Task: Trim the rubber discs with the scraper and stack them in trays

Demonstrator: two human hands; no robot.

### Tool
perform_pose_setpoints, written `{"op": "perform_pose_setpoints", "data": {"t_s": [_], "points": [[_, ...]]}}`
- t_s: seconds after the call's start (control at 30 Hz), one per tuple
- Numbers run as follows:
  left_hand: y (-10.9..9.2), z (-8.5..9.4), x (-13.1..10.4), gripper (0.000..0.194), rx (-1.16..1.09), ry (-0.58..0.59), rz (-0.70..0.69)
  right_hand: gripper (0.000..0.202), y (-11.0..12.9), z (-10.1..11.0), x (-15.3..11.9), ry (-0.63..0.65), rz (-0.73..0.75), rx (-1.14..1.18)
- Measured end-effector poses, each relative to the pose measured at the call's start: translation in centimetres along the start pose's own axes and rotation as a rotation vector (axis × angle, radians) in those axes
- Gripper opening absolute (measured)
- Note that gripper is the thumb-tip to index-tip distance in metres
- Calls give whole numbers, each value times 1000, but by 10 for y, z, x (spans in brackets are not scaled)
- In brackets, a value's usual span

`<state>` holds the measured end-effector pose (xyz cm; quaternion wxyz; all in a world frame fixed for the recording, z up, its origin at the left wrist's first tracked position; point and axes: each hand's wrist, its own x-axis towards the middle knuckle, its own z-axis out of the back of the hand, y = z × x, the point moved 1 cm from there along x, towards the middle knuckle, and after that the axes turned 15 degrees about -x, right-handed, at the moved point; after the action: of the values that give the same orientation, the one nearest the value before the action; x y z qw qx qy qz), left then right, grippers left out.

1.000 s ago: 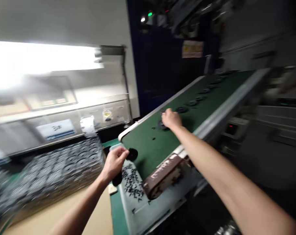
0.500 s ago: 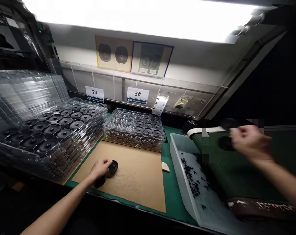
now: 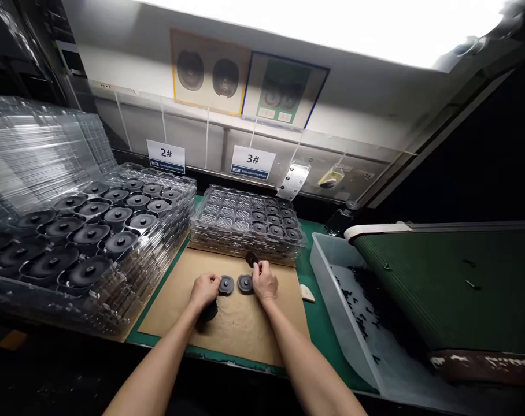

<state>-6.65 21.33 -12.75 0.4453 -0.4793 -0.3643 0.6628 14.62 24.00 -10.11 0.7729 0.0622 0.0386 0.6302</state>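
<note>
Over the brown cardboard sheet (image 3: 236,329), my left hand (image 3: 204,290) pinches the edge of a black round disc (image 3: 226,285) with a small central knob. Another black disc (image 3: 209,312) shows beneath that palm. My right hand (image 3: 265,281) is closed, its fingers at the edge of a second knobbed disc (image 3: 245,283). A further black piece (image 3: 251,258) sticks out above these fingers, tilted. The two knobbed discs face up side by side, a small gap between them. How the fingers grip the extra pieces is partly hidden.
At left stand stacked clear trays (image 3: 132,271) filled with black discs. A lower tray stack (image 3: 245,240), partly filled, sits behind the cardboard. To the right are a translucent bin (image 3: 347,323) of small black scraps and a green conveyor belt (image 3: 453,277). A pale wedge (image 3: 306,293) lies near the bin.
My right hand has come left from over the conveyor to the cardboard, bringing black discs. My left hand stays over the cardboard with its discs. The view has shifted slightly.
</note>
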Motion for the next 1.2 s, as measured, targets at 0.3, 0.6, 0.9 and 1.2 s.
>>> {"op": "perform_pose_setpoints", "data": {"t_s": [0.3, 0.6, 0.9, 1.2], "points": [[1, -2, 8, 33, -37, -124, 73, 29, -56, -2, -4, 210, -204, 130], [-9, -17, -35, 34, -289, -296, -22, 33, -81, 9, -101, 221, 137, 406], [-2, -108, -140, 44, -530, 10, -94, 52, -86, 15, -177, 351, 256, 929], [-23, -75, -185, 63, -672, 557, 2, 65, -102, 30, -175, 588, -76, 1284]]}}
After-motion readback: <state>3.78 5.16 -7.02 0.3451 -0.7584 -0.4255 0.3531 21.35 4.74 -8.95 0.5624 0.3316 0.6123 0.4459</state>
